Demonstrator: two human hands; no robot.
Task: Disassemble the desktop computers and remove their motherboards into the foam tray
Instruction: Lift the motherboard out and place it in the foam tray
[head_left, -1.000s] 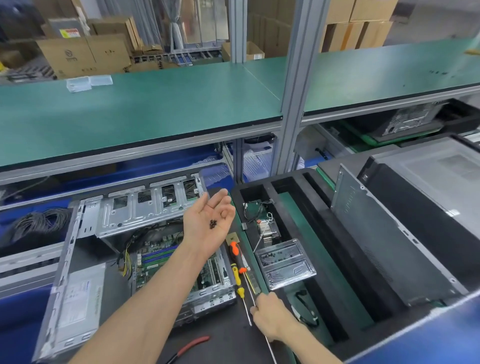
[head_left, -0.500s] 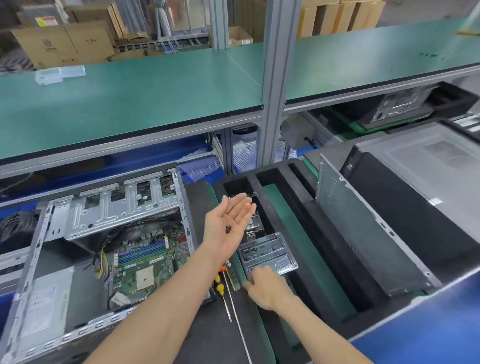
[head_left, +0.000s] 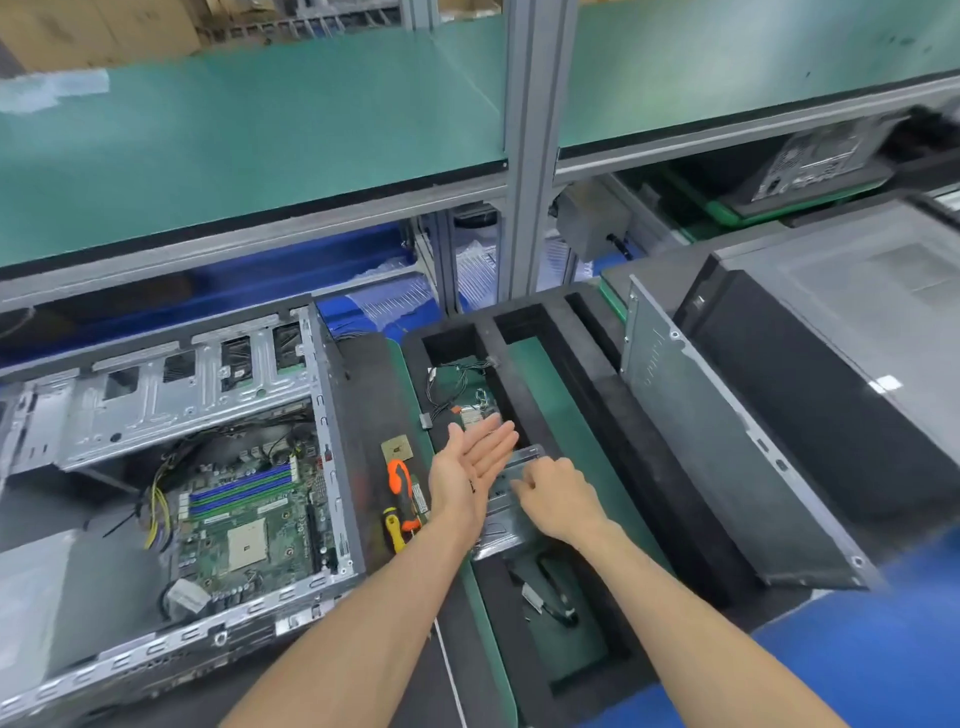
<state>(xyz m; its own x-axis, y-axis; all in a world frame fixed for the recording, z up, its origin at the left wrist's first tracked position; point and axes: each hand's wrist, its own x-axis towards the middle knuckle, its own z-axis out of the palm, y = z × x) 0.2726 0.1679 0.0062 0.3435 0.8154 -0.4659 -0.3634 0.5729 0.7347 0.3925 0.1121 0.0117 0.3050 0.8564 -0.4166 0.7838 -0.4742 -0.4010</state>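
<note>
The open grey steel desktop computer case (head_left: 171, 467) lies on its side at my left, and the green motherboard with blue memory slots (head_left: 244, 512) is still seated inside it, cables attached, so the board has not reached the black foam tray with long slots (head_left: 524, 364) to my right. A bare grey steel side panel (head_left: 727, 452) leans in the tray's far slots against a second black tower case (head_left: 831, 374).

What changed in the last second: my left hand (head_left: 467, 475), which was held palm-up over the case with small black screws resting in it, has swung right and now tips edge-on over the silver metal bracket (head_left: 506, 506) lying in the near tray compartment. Its fingers are straight and released; one dark speck shows at the palm's edge, and whether the rest of the screws have fallen I cannot tell. My right hand (head_left: 558, 501) has left the orange-handled screwdriver (head_left: 402, 488) on the mat and now rests on the bracket, fingers bent loosely; I cannot tell if it grips anything.

I judge the screws are being dumped, freeing both hands to lift the board.
</note>
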